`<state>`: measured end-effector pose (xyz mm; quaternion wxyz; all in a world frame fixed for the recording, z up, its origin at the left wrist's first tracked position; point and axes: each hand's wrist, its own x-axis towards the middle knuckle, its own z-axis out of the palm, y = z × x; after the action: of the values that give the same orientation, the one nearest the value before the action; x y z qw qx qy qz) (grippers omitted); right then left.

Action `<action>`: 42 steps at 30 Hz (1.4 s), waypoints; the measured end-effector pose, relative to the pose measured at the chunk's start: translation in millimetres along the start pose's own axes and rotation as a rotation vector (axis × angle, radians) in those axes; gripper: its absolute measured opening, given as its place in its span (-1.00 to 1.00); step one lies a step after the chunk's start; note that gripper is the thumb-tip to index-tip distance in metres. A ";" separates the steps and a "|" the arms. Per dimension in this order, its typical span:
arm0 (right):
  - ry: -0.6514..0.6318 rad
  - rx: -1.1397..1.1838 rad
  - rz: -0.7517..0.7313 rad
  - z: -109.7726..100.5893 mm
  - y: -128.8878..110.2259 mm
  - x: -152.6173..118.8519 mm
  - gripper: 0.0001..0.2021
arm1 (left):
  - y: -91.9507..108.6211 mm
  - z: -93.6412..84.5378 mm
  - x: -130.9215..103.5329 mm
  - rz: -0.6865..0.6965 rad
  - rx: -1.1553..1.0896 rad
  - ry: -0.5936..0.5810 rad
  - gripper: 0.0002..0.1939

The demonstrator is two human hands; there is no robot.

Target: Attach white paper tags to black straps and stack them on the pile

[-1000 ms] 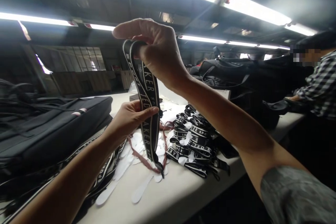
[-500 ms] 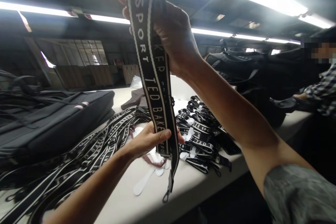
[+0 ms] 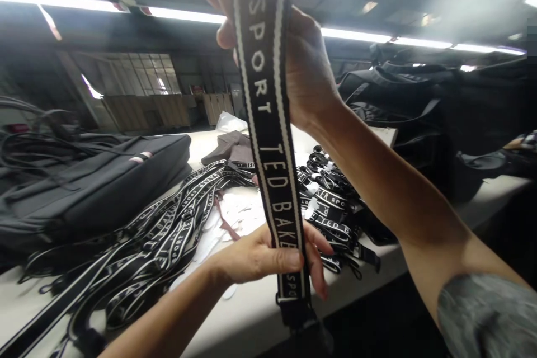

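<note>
I hold a black woven strap (image 3: 268,140) with white edge stripes and white letters upright in front of me. My right hand (image 3: 302,67) grips its folded top end, raised high. My left hand (image 3: 268,257) pinches the strap near its lower end, thumb across the front, just above the table edge. The strap's bottom end with its dark fitting hangs below my left hand.
On the white table (image 3: 251,319) lies a loose spread of matching straps (image 3: 159,229) at left and a stack of folded straps (image 3: 335,207) at right, with white paper pieces (image 3: 239,212) between. Black bags (image 3: 96,190) lie at left and another pile of black bags (image 3: 419,112) at right.
The strap hangs straighter and closer to me. My left hand slid down it toward the lower end. The camera turned left; the person at the right is almost out of view.
</note>
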<state>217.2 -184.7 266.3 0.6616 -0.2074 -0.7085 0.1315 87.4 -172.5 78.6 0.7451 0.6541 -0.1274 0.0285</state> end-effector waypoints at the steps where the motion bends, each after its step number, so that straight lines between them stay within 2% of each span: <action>1: 0.033 0.043 -0.028 0.7 -4.6 -1.6 -0.85 | -2.9 -0.6 -1.1 0.011 0.003 0.035 -0.55; 2: 0.031 0.079 -0.081 0.9 -9.9 -3.7 -0.85 | -5.6 -1.7 -2.4 0.024 -0.002 0.069 -0.55; 4: -0.068 0.061 -0.174 -0.9 -20.8 -9.3 -0.85 | -9.9 -4.7 -6.2 0.031 -0.039 0.122 -0.54; 6: -0.171 -0.086 -0.239 -5.9 -29.5 -16.1 -0.86 | -12.0 -8.0 -11.5 0.010 -0.082 0.147 -0.50; 9: -0.252 -0.359 -0.320 -15.5 -34.9 -25.9 -0.88 | -11.6 -10.4 -21.6 -0.039 -0.080 0.156 -0.49; 12: -0.240 -0.535 -0.374 -25.1 -31.1 -32.5 -0.86 | -10.1 -9.5 -31.5 -0.082 -0.066 0.161 -0.51; 15: -0.137 -0.671 -0.334 -38.3 -20.5 -35.6 -0.81 | -10.1 -10.5 -37.1 -0.109 -0.095 0.231 -0.54; 17: -0.067 -0.750 -0.294 -47.6 -13.6 -38.9 -0.83 | -10.0 -15.7 -37.5 -0.075 -0.082 0.348 -0.56; 20: -0.050 -0.779 -0.249 -51.4 -10.1 -54.1 -0.83 | -3.7 -31.8 -36.2 0.067 -0.067 0.626 -0.62; 23: -0.244 -0.654 -0.244 -36.6 -9.2 -87.5 -0.79 | 14.6 -52.0 -37.9 0.253 -0.119 0.915 -0.70; 25: -0.393 -0.582 -0.266 -21.3 -1.4 -117.7 -0.76 | 30.3 -62.7 -41.1 0.321 -0.118 1.069 -0.71; 27: -0.509 -0.614 -0.302 -8.0 16.0 -150.2 -0.65 | 43.3 -69.2 -44.3 0.368 -0.081 1.175 -0.68; 29: -0.562 -0.694 -0.345 -0.6 41.5 -181.2 -0.59 | 50.4 -72.6 -46.6 0.425 -0.028 1.217 -0.68; 31: -0.532 -0.719 -0.318 -0.1 69.9 -207.0 -0.59 | 51.2 -74.9 -48.1 0.448 0.049 1.222 -0.70; 35: -0.351 -0.561 -0.026 -8.6 113.2 -230.8 -0.58 | 44.8 -82.6 -52.2 0.398 0.203 1.196 -0.73; 39: -0.021 -0.379 0.258 -4.4 128.8 -215.6 -0.69 | 46.0 -88.4 -54.7 0.367 0.409 1.125 -0.80; 40: 0.020 -0.310 0.319 0.3 130.7 -208.4 -0.71 | 47.8 -88.0 -53.8 0.352 0.481 1.097 -0.82; 42: 0.010 -0.114 0.417 13.0 135.1 -193.6 -0.63 | 51.6 -85.2 -50.3 0.323 0.604 1.016 -0.83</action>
<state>227.9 -155.4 32.0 0.6109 -0.3871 -0.6532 0.2242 41.0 -75.3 107.5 0.4806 0.7134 0.1601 0.4842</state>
